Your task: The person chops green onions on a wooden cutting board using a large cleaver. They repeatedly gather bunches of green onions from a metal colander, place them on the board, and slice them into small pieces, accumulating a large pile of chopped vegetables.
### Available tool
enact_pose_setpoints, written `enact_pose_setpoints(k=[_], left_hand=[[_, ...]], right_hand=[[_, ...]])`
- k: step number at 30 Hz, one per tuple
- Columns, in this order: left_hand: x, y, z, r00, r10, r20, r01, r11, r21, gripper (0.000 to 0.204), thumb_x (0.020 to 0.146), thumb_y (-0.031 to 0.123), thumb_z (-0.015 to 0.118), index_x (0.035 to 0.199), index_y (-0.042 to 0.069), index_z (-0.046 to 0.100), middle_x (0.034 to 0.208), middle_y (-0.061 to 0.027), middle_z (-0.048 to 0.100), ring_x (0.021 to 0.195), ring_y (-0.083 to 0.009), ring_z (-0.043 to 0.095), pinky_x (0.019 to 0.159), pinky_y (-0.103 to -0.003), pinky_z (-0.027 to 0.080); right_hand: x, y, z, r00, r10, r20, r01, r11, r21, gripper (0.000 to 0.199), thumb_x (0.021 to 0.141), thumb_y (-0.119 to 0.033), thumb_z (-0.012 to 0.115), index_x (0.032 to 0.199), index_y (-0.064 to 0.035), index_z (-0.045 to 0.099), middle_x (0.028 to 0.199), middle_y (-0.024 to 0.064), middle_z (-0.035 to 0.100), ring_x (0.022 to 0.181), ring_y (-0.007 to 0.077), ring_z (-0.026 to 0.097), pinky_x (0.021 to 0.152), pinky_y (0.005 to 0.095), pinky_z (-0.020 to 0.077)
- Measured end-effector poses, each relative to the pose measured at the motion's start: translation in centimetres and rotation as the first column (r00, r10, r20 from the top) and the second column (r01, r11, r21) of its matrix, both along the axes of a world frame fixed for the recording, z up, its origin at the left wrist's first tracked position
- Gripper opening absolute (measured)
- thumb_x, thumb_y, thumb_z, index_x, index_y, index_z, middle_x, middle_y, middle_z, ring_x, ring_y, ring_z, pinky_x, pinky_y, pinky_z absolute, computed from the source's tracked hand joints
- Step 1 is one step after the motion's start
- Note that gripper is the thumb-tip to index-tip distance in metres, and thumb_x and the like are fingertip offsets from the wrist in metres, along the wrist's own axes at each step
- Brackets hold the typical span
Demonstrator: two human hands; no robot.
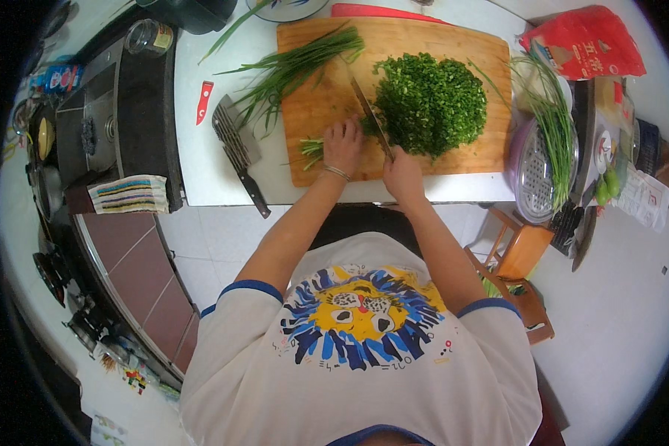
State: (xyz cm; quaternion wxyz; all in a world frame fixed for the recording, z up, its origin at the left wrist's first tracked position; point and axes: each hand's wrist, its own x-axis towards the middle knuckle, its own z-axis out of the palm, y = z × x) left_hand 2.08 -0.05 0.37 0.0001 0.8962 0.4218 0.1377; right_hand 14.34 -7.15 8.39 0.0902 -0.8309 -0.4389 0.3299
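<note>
My right hand (404, 175) is closed round the handle of a kitchen knife (369, 111), whose blade slants up and to the left across the wooden cutting board (316, 111). Under my left hand (343, 146) lies a small bunch of chive-like greens (311, 148), pressed to the board; its pale ends stick out on the left. Those fingers are curled right beside the blade. A large heap of finely chopped greens (432, 104) sits right of the knife. Uncut long greens (297, 67) lie across the board's far left corner.
Left of the board are a dark-handled knife with a slotted blade (234, 145) and a small red-handled tool (204, 102). A purple-rimmed colander (531, 178) bearing long greens and a red bag (586, 44) stand right. A sink (97, 126) is far left; a wooden chair (524, 253) stands below.
</note>
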Motion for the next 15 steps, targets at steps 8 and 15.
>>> enact_pose_setpoints(k=[8, 15], left_hand=[[0.0, -0.3, -0.2, 1.0, -0.011, 0.026, 0.01, 1.0, 0.004, 0.047, 0.074, 0.009, 0.054, 0.119, -0.004, 0.053, 0.098, -0.0115, 0.052, 0.087, -0.0261, 0.048, 0.078, -0.038, 0.041], [0.1, -0.6, -0.9, 0.998, 0.023, -0.058, -0.033, 0.982, -0.186, 0.062, 0.079, 0.017, 0.061, 0.133, -0.001, 0.037, 0.111, -0.0138, 0.05, 0.098, -0.0293, 0.048, 0.084, -0.042, 0.04]], right_hand=[[0.0, 2.2, -1.3, 0.994, -0.07, -0.079, 0.079, 0.991, 0.107, 0.016, 0.087, -0.016, 0.049, 0.093, -0.0017, 0.051, 0.078, 0.0256, 0.061, 0.075, 0.0433, 0.06, 0.062, 0.051, 0.0463], [0.0, 0.1, 0.6, 0.998, -0.028, -0.054, 0.036, 0.988, 0.152, 0.017, 0.088, -0.019, 0.05, 0.089, -0.0024, 0.05, 0.072, 0.0246, 0.06, 0.071, 0.0446, 0.058, 0.06, 0.052, 0.0446]])
